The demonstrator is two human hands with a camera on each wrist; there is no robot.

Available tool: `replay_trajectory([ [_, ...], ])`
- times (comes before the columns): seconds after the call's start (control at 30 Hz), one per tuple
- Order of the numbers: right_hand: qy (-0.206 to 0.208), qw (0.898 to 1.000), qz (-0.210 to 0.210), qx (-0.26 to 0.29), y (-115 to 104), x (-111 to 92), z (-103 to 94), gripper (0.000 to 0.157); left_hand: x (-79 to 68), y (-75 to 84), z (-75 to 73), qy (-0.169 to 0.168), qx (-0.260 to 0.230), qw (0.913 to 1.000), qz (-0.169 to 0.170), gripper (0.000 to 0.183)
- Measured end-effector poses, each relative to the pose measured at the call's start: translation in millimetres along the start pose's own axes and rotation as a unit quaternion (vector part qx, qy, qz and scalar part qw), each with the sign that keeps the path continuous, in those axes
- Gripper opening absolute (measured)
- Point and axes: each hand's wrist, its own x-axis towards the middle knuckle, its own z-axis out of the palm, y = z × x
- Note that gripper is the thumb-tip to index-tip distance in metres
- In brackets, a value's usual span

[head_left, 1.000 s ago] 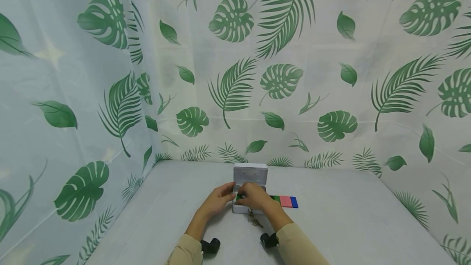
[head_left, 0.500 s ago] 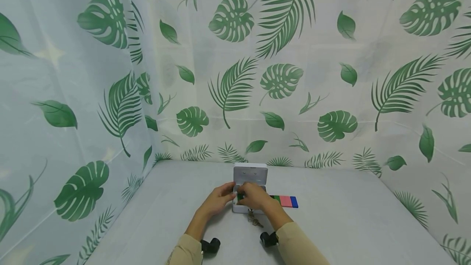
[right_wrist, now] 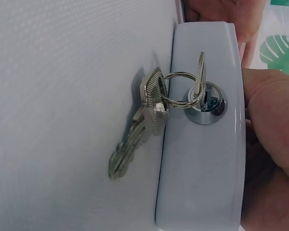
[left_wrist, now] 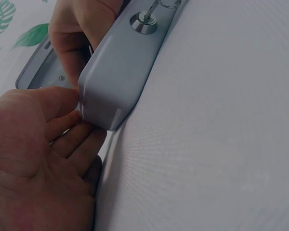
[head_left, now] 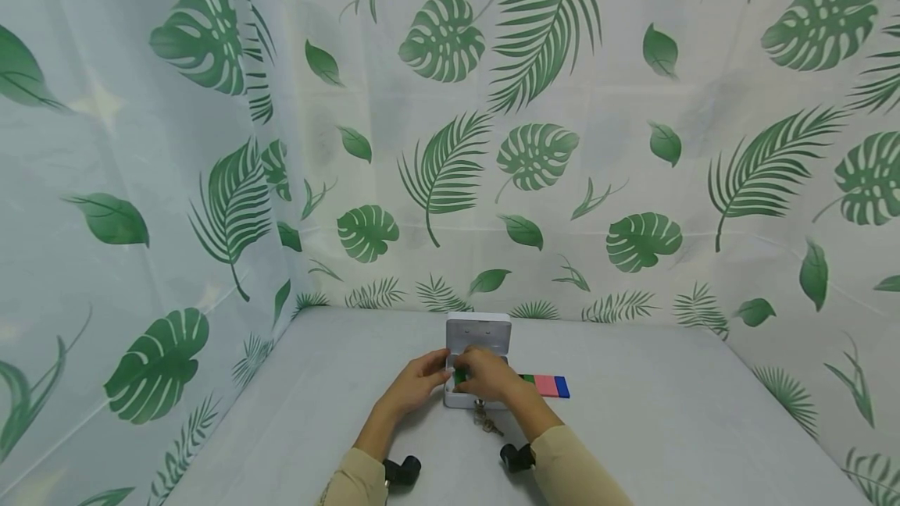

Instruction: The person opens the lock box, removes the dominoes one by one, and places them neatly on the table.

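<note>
A small white cash box [head_left: 455, 401] stands on the table with its lid [head_left: 479, 334] raised. My left hand [head_left: 413, 383] holds its left end, thumb at the rim and fingers against the end wall, as the left wrist view shows. My right hand [head_left: 487, 373] reaches over the front wall into the box. Its fingertips are hidden there; a bit of something green [head_left: 460, 375] shows beneath them, and whether they pinch it I cannot tell. One key [right_wrist: 201, 77] sits in the front lock [right_wrist: 209, 114]; a second key [right_wrist: 137, 130] hangs from the ring onto the table.
Beside the box's right end, a flat row of coloured pieces lies on the table: green, pink [head_left: 544, 386] and blue [head_left: 562, 386]. My right forearm hides part of it. A leaf-printed curtain [head_left: 450, 178] rises behind the white table [head_left: 661, 412].
My right hand and forearm have shifted very slightly, and the green patch under the fingers looks a little different. My left hand and the box stay in place.
</note>
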Motion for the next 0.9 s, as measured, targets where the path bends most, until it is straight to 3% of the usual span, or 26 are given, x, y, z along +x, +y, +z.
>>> replay_trajectory([
  [0.3, 0.007, 1.000, 0.015, 0.019, 3, -3, -1.5, 0.040, -1.2, -0.5, -0.1, 0.000, -0.008, 1.0000, 0.001, 0.051],
  [0.9, 0.085, 0.996, 0.000, 0.032, 7, -16, -9.9, 0.038, -0.2, -0.8, -0.6, 0.004, -0.004, 1.0000, 0.001, 0.050],
])
